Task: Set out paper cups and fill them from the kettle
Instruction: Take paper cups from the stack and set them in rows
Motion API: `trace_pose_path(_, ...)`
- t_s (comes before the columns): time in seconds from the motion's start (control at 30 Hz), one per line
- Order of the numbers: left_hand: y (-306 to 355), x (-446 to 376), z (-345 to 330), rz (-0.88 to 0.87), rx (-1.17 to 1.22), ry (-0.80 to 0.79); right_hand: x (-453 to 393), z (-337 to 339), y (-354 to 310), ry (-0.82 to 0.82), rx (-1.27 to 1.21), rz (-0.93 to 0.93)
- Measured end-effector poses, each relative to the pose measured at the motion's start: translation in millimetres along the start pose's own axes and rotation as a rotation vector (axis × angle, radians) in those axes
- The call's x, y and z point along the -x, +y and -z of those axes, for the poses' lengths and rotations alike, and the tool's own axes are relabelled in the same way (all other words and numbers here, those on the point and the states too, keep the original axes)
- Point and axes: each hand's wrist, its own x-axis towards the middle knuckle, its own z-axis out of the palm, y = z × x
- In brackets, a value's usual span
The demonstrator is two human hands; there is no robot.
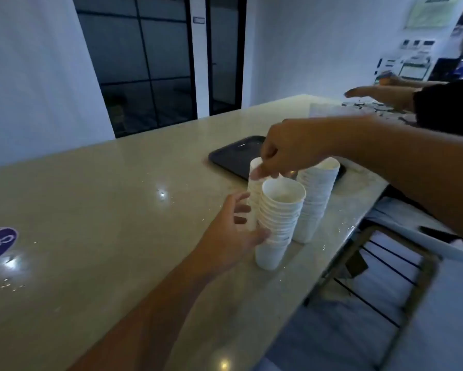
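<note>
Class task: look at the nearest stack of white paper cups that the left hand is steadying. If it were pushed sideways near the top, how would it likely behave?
The nearest cup stack is tall on one narrow base cup, so it would probably tip rather than slide. Thin nested paper suggests it is light and easily dented. The left hand bracing its lower part likely helps; the glossy counter may let the base skid.

Three stacks of white paper cups sit upright near the right edge of the pale tabletop (91, 210). The near stack (278, 223) is nested tight, its top cup looks empty, rims stepping down to a plain bottom cup. The far-left stack (254, 188) stands just behind it, mostly hidden. The right stack (314, 202) stands just beside them, leaning a bit right.
</note>
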Motion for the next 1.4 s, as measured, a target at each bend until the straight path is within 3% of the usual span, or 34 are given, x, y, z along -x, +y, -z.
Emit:
trace_pose_path(0.1, -7, 2, -24, 0.008, 0.025, -0.032, 6, -9, -3, -0.214, 0.171, -0.022)
trace_pose_path(0.17, -15, 1, -42, -0.004, 0.066, -0.026, 7, -21, -4, -0.269, 0.254, 0.003)
trace_pose_path(0.27, -23, -2, -59, -0.043, 0.121, 0.029, 6, -30, -5, -0.285, 0.321, 0.062)
trace_pose_path(0.53, -23, 9, -53, -0.02, 0.131, 0.15, 8, -34, -25, -0.247, 0.226, 0.184)
trace_pose_path(0.87, -40, 69, 96, 0.016, -0.097, 0.576, -28, -37, -138, 0.164, 0.028, 0.507)
trace_pose_path(1.17, -48, 150, 213, -0.008, -0.434, 0.965, -74, -47, -271, 0.296, -0.029, 0.855)
trace_pose_path(1.4, -84, 181, 223, 0.023, -0.356, 1.103, -93, -84, -314, 0.31, -0.191, 0.895)
